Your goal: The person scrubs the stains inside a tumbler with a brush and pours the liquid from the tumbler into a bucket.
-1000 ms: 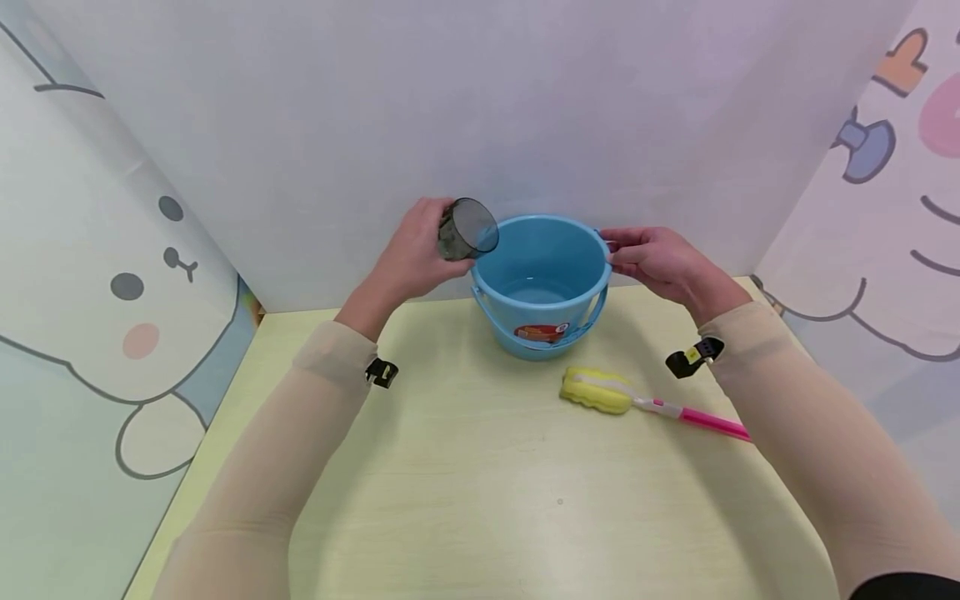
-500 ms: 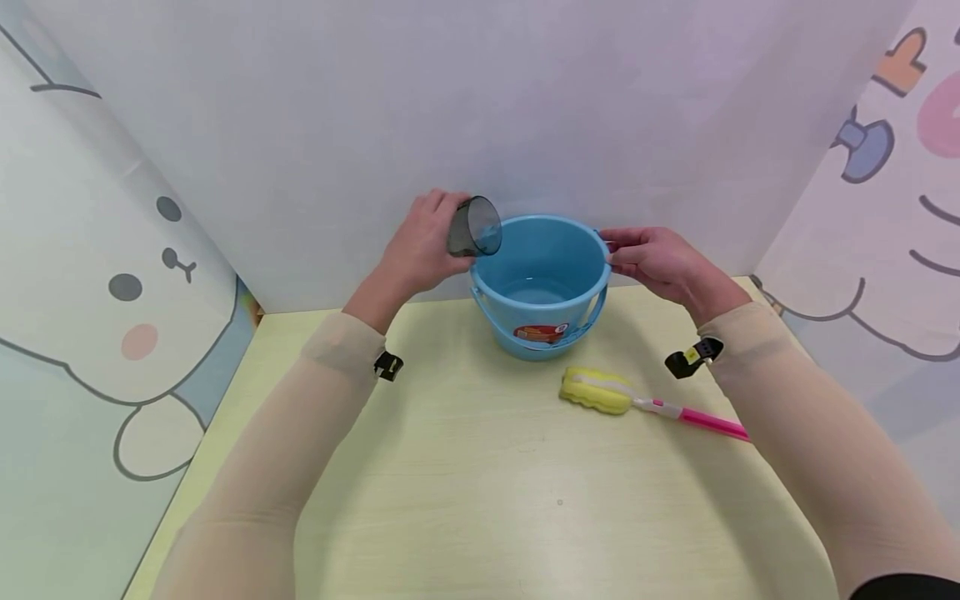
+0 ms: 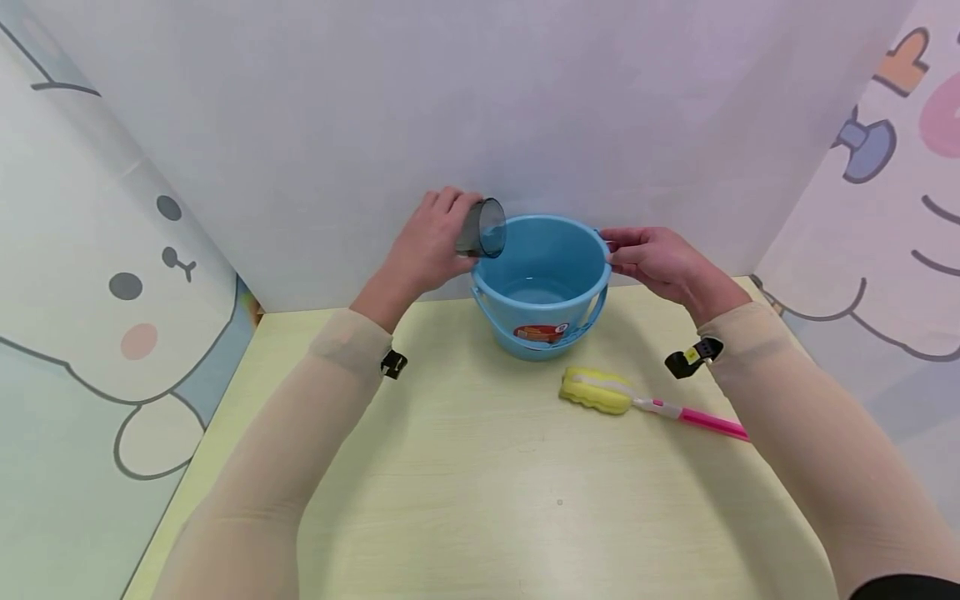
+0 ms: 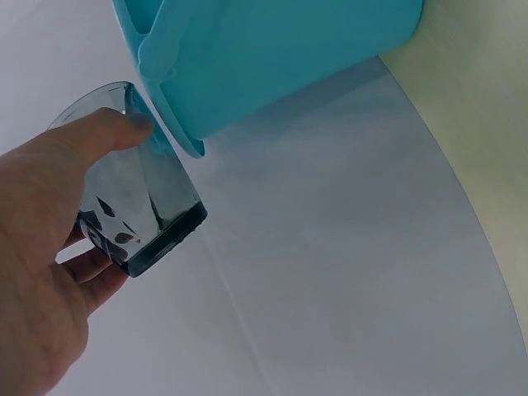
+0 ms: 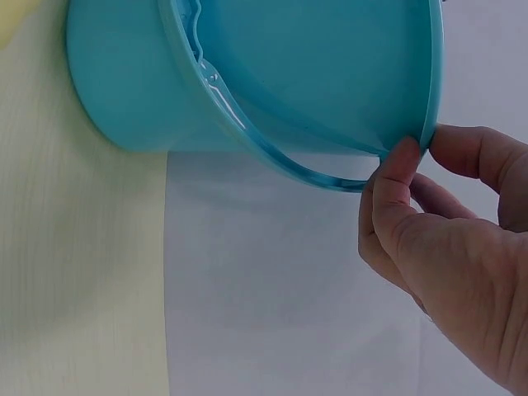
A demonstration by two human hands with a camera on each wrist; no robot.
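Observation:
My left hand (image 3: 433,243) grips a smoky-grey clear cup (image 4: 140,190), tipped on its side with its mouth facing right at the left rim of a blue bucket (image 3: 542,321). In the left wrist view the thumb lies along the cup's wall and the other fingers pass behind it. Some clear liquid seems to lie at the bottom of the bucket. At the bucket's right rim, my right hand (image 3: 656,262) pinches the edge by the handle joint, as the right wrist view shows. The bucket's handle (image 5: 280,161) hangs down at the front.
A bottle brush with a yellow sponge head (image 3: 597,391) and a pink handle (image 3: 712,423) lies in front of the bucket to the right, its end hidden by the right forearm. The pale table (image 3: 480,500) meets a grey-white wall (image 3: 480,100) right behind the bucket.
The left hand has moved slightly right and tipped the cup further, bringing its mouth over the bucket's left rim. The right hand, bucket and brush stay where they were.

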